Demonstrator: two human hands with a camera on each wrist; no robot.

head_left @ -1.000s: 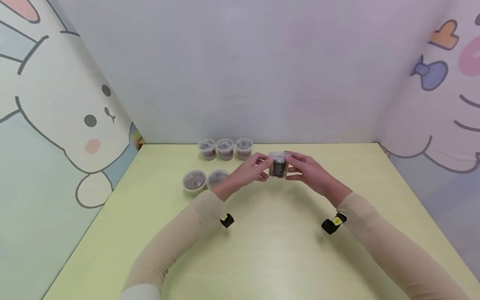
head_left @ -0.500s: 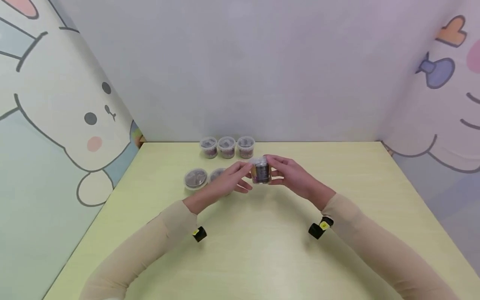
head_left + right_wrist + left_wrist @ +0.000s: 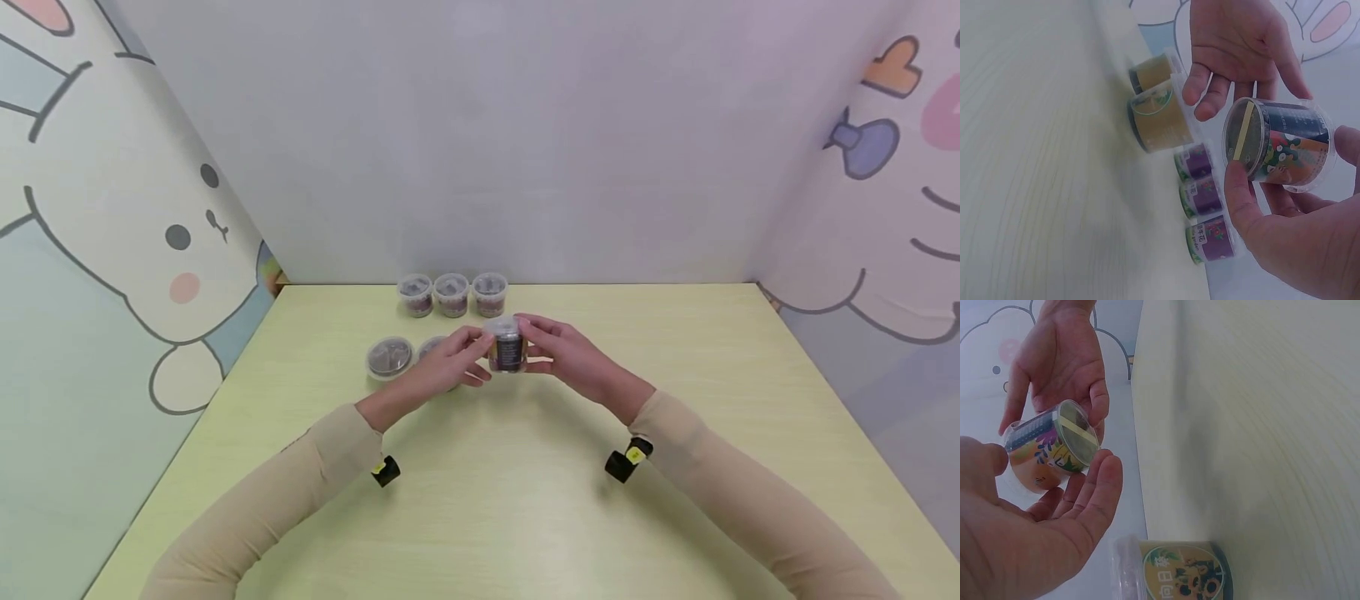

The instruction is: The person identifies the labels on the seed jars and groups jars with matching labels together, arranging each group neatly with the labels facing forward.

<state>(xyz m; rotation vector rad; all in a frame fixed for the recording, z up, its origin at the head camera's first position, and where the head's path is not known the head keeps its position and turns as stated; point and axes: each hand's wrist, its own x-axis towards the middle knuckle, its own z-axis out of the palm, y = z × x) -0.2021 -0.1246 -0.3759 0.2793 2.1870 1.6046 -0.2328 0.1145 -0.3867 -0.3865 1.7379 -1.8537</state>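
Between both hands, above the table, is a clear lidded plastic cup with a flower-printed label and a dark text panel. My left hand grips its left side, thumb near the lid. Opposite, my right hand holds the right side with thumb and fingers. A strip of pale yellow crosses the cup's base, seen in the right wrist view on the cup. Just beyond the left hand stands a yellow-labelled cup; a second such cup is partly hidden behind that hand.
Three smaller purple-labelled cups stand in a row at the table's back edge: left cup, middle cup, right cup. Behind the pale wooden table rises a wall. Cartoon-printed panels flank both sides.
Both hands have carried the cup leftward and slightly nearer the person, mostly in the first half second. The standing cups keep their places.
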